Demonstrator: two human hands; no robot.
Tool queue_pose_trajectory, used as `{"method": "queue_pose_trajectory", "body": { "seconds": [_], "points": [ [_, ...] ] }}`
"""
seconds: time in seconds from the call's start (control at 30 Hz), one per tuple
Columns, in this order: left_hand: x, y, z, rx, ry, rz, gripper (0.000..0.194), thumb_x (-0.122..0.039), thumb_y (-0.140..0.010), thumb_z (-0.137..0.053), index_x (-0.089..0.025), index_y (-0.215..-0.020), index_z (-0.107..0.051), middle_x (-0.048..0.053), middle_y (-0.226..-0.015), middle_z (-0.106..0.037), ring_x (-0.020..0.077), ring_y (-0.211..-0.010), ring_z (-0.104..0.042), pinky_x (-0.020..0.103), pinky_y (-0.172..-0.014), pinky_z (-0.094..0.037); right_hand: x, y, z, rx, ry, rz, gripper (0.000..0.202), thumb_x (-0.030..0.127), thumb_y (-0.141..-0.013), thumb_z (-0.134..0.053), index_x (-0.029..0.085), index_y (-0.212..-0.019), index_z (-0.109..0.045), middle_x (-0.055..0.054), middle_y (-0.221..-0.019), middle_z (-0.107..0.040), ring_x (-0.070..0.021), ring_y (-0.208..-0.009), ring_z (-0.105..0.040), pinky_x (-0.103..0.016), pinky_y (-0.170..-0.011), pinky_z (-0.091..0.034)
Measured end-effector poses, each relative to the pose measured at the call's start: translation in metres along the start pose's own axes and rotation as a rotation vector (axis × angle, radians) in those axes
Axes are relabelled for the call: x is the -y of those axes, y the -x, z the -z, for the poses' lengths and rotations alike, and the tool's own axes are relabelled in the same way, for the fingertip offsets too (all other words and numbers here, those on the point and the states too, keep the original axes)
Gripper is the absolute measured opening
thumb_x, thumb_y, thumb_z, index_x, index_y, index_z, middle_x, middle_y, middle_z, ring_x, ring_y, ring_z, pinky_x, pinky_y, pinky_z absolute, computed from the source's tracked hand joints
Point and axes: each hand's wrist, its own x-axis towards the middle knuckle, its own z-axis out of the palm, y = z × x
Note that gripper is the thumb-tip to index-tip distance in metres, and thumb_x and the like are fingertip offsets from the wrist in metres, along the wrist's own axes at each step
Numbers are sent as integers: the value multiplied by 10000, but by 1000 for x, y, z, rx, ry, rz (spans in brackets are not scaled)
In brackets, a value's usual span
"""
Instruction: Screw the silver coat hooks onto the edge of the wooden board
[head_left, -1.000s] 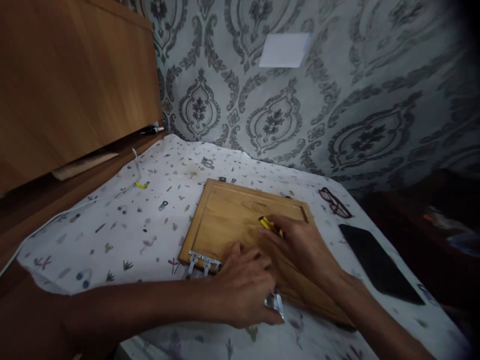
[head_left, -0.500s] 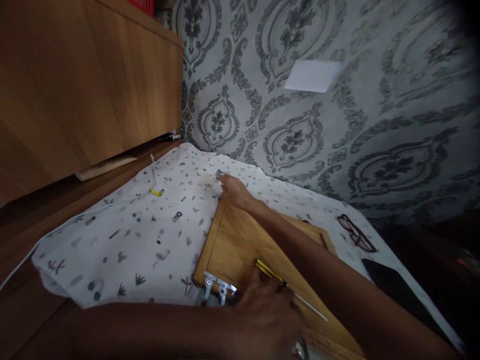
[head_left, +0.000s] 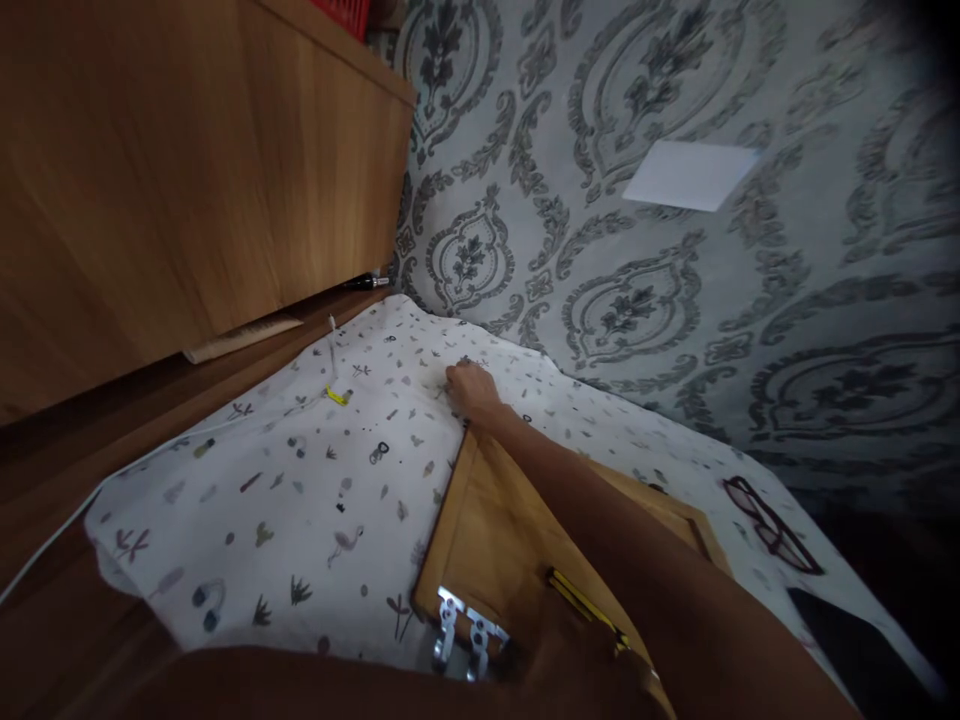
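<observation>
My right hand (head_left: 474, 390) reaches to the far part of the patterned white cloth (head_left: 285, 500), past the top corner of a framed wooden panel (head_left: 495, 510). Its fingers are curled closed; a small greyish thing shows at their far side, too hidden to name. Low in the view, my left hand (head_left: 577, 665) is over the panel's near part, dark and blurred, its fingers hard to make out. Beside it lies a yellow-and-black screwdriver (head_left: 585, 600). Two silver metal hinges (head_left: 472, 632) sit at the panel's near left edge. My right forearm covers part of the panel.
A wooden cabinet (head_left: 225, 160) stands at the left. Patterned wallpaper (head_left: 525, 190) with a white sheet (head_left: 690, 175) rises behind. Glasses (head_left: 772, 525) and a dark flat object (head_left: 855, 645) lie right. A yellow piece (head_left: 337, 396) and a white cord (head_left: 82, 485) are left.
The camera view has shifted, so the scene sits further right and lower. My right hand stays far out on the cloth, and the silvery thing at its fingertips is now mostly hidden.
</observation>
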Motion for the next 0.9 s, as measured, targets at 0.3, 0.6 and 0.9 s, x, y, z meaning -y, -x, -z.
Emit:
{"method": "queue_pose_trajectory", "body": {
  "seconds": [0.3,0.6,0.9],
  "points": [
    [19,36,32,7,105,-132,455,-572,-874,-643,-159,-1049,-720,148,-1112,-670,365,-1174,-555,606,-969,-429,-38,73,27,-159,-616,-100,400,408,-956,-594,143,-1256,-576,-103,-1230,-605,-199,-1078,-622,-413,-917,-568],
    [18,52,50,42,151,-73,355,-452,-859,-735,-118,-970,-686,123,-1128,-661,319,-1151,-562,535,-998,-410,-47,297,40,-573,-987,-257,336,401,-815,-776,176,-1044,-678,-34,-978,-709,-136,-844,-700,-320,-827,-620],
    [14,49,56,115,90,-28,381,-487,-863,-722,-129,-986,-679,85,-1053,-650,310,-1109,-574,502,-953,-413,-5,392,6,-633,-813,-356,126,210,-817,-758,243,-937,-770,-15,-890,-762,-129,-785,-726,-253,-715,-645]
  ]
}}
